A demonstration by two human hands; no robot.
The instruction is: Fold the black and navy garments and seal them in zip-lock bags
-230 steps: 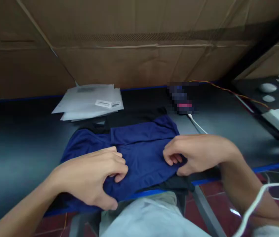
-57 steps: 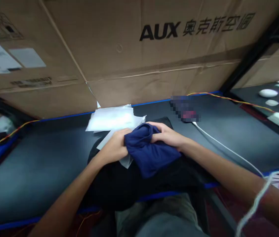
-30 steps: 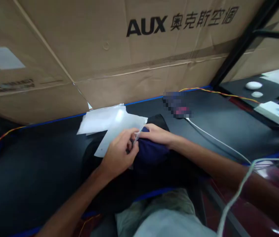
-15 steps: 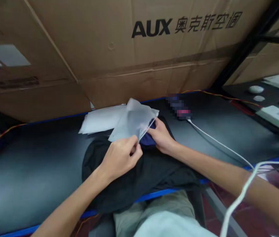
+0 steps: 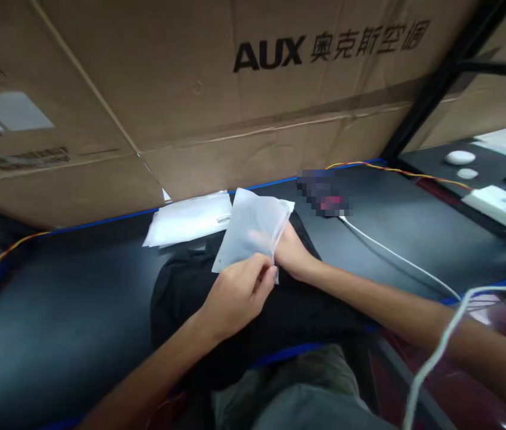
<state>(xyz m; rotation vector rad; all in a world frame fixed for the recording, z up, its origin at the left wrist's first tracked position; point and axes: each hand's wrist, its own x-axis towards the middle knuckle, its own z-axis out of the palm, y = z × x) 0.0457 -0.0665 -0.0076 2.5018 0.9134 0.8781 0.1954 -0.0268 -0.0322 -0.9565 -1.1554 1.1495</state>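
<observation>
- Brown cardboard (image 5: 181, 89) is filling the upper part of the frame, and black lettering (image 5: 272, 55) at the upper right is reading "AUX 奥克斯空调".
- Pale labels (image 5: 13, 110) are sitting at the upper left, their print too blurred to read.
- A stack of white sheets (image 5: 185, 218) is lying left of centre on the dark worktop (image 5: 77, 286), showing a small mark too tiny to make out.
- At the centre, a frosted bag (image 5: 246, 224) is hanging over black cloth (image 5: 300, 322).
- The left hand (image 5: 241, 289) is pinching the bag's edge near its mouth, thumb and fingers closing together on it.
- The right hand (image 5: 291, 251) is reaching inside, its fingers showing faintly through the plastic; whether they are holding anything, I cannot tell.
- Compared with half a second ago, the right hand is sitting deeper in the bag, and the navy cloth then showing at the mouth is staying out of sight.
- Right of centre, a white cable (image 5: 391, 254) is running from a pixelated dark object (image 5: 322, 194).
</observation>
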